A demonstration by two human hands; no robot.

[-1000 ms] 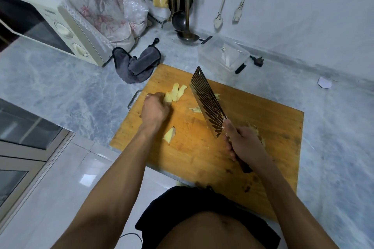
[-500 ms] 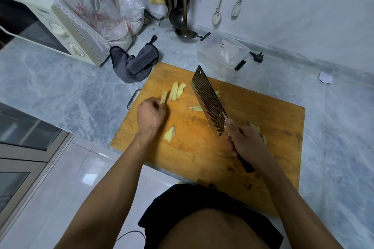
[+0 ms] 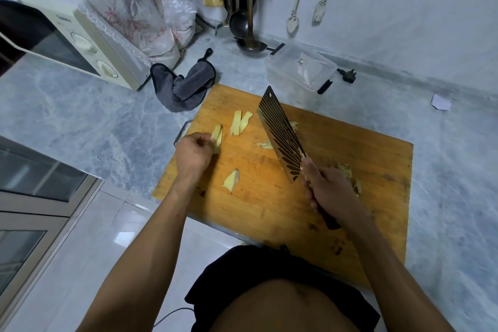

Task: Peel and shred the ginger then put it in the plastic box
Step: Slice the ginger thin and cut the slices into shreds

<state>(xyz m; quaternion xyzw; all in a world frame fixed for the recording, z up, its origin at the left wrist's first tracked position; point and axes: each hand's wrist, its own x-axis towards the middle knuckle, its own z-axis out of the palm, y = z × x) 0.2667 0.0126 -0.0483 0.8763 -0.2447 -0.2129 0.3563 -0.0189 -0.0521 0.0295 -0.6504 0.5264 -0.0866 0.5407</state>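
Left hand (image 3: 194,152) pinching ginger slices (image 3: 217,138) on cutting board (image 3: 350,159); right hand (image 3: 330,188) gripping cleaver (image 3: 280,137), blade tilting above board, plastic box (image 3: 300,73) sitting behind.

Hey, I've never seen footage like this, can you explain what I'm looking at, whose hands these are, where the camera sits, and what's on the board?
No machine here: a person wears one wide-angle camera on the head, looking down at their own bare arms. The left hand pinches a few pale yellow ginger slices on the wooden cutting board. The right hand grips a ridged metal cleaver, blade raised and tilted. More ginger slices and scraps lie loose on the board. Behind it stands a clear plastic box; a grey cloth lies on the marble counter.
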